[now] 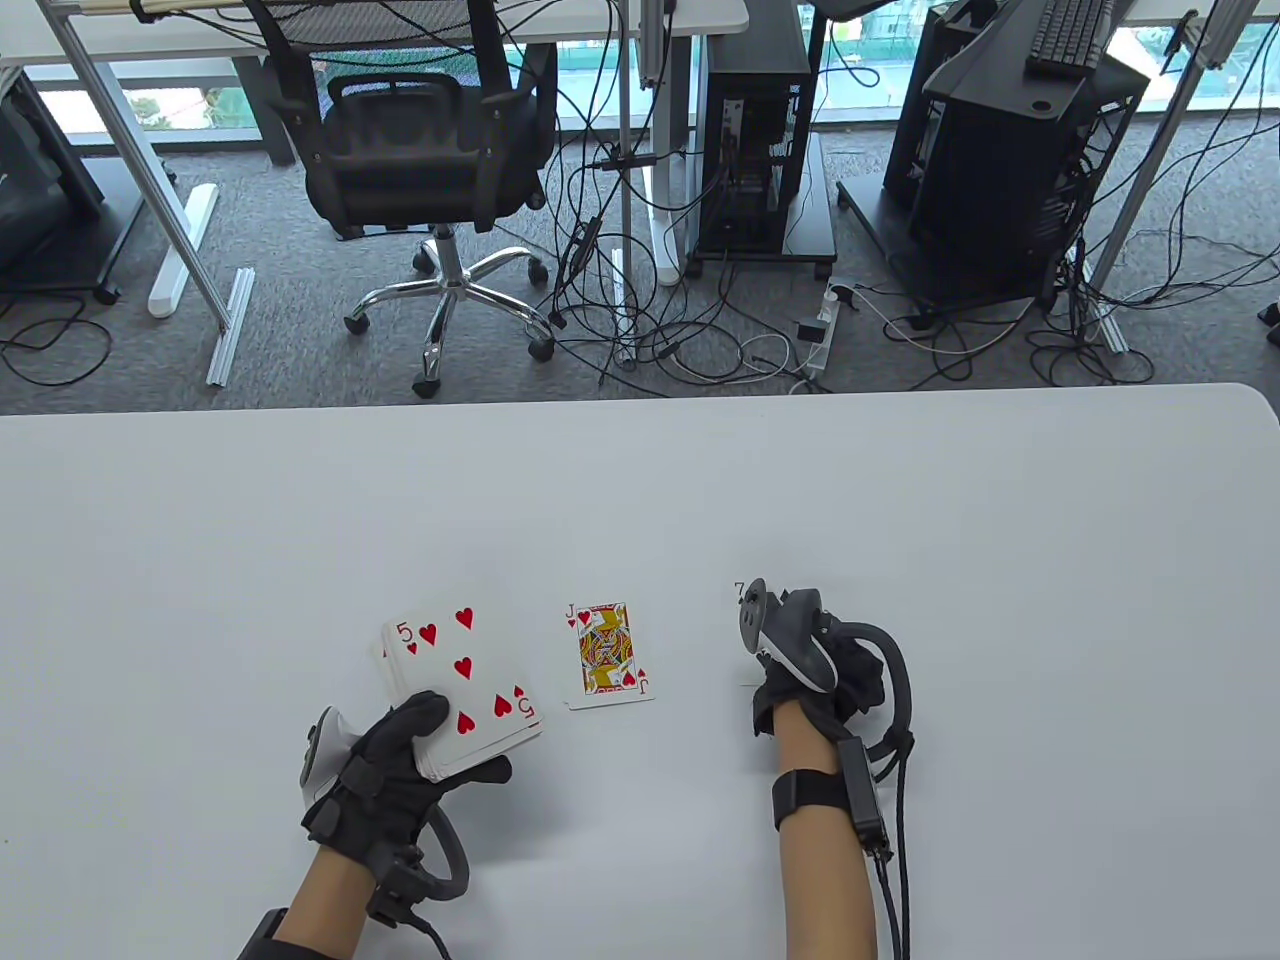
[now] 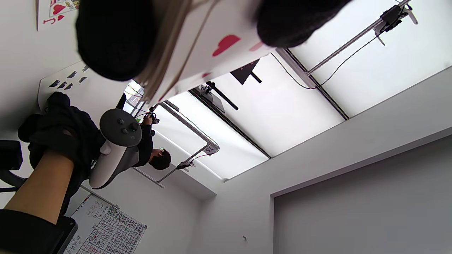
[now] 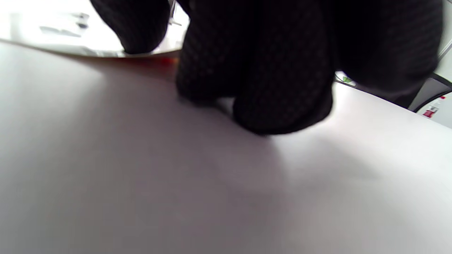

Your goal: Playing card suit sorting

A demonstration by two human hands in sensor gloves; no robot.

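Observation:
My left hand grips a deck of cards face up just above the table, with the five of hearts on top. The deck's edge shows between my fingers in the left wrist view. A jack of hearts lies face up on the table to the right of the deck. My right hand lies over a black seven card, whose black pips show in the left wrist view. My right fingers press down at the card's edge.
The white table stretches wide beyond the cards. Its far edge borders a floor with an office chair, cables and computer towers.

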